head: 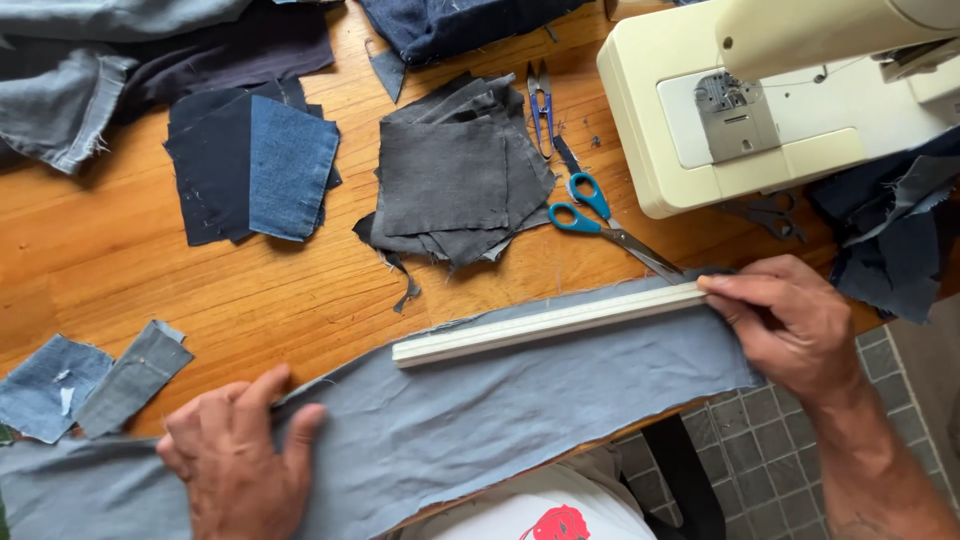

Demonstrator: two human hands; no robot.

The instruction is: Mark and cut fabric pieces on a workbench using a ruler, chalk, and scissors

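A long strip of grey-blue denim (480, 410) lies across the near edge of the wooden table (150, 280). A white ruler (545, 323) rests along the strip's far edge. My right hand (790, 325) pinches the ruler's right end, fingers closed on it. My left hand (240, 455) lies flat on the left part of the strip, fingers spread, pressing the cloth down.
Blue-handled scissors (590, 212) and small thread snips (541, 100) lie beside a cream sewing machine (760, 110) at the top right. Stacks of grey squares (455, 175), dark and mid-blue squares (255, 165) and light denim scraps (85, 385) cover the table. Tiled floor (760, 440) shows below.
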